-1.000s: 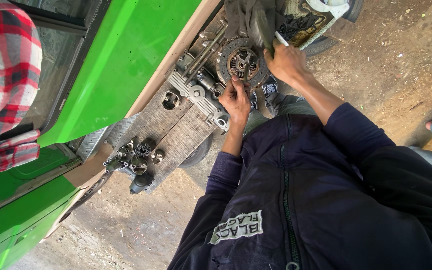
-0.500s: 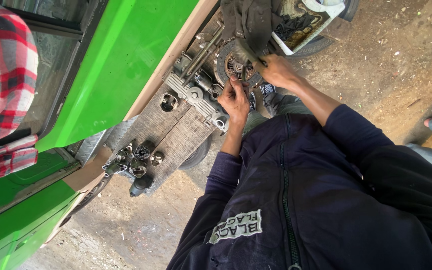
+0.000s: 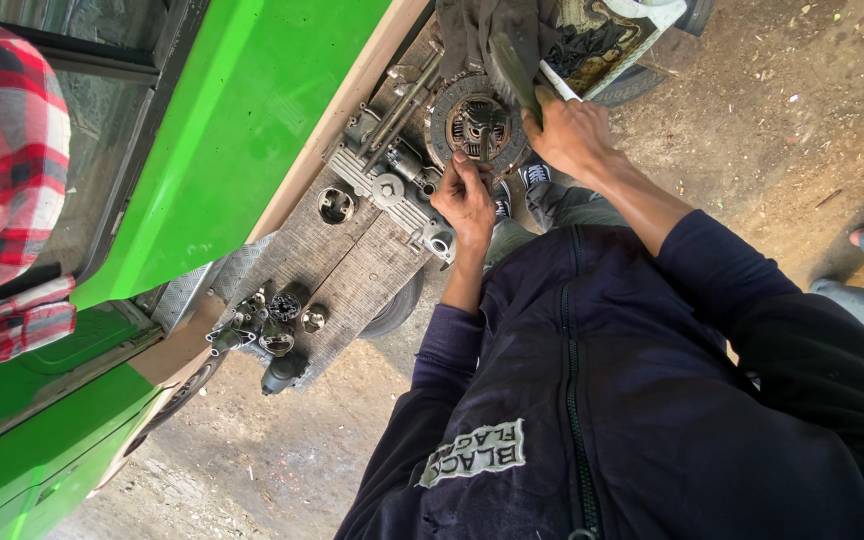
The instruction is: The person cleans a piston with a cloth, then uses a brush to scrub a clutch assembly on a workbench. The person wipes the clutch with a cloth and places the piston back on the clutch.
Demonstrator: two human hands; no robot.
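Here, the left hand (image 3: pixel 464 195) gripped the lower rim of a round, dark clutch disc (image 3: pixel 476 124), its fingers closed on the edge, while the disc lay tilted on the far end of a worn wooden work surface (image 3: pixel 352 275). The right hand (image 3: pixel 572 135) was wrapped tightly round the pale handle of a brush (image 3: pixel 522 72), whose dark bristles lay across the disc's upper right side, touching it. The disc showed a ring of friction lining round a hub with springs at its middle. Just beside it, toward the green vehicle body (image 3: pixel 252 130), lay a grey finned metal casting (image 3: pixel 387 190) with two long steel rods (image 3: pixel 402 100) resting against it. A short metal cylinder (image 3: pixel 336 205) stood on the boards close to the casting, well apart from the disc. At the near end of the surface sat a cluster of small engine parts (image 3: pixel 267 330), apart from both hands. Beyond the disc hung a dark rag (image 3: pixel 482 30), and next to it a grimy tray (image 3: pixel 607 35) with a pale rim. A person in a red and white checked shirt (image 3: pixel 2 170) stood at the left edge, behind the green panel. The ground (image 3: pixel 782 130) to the right was bare dirt scattered with chips.
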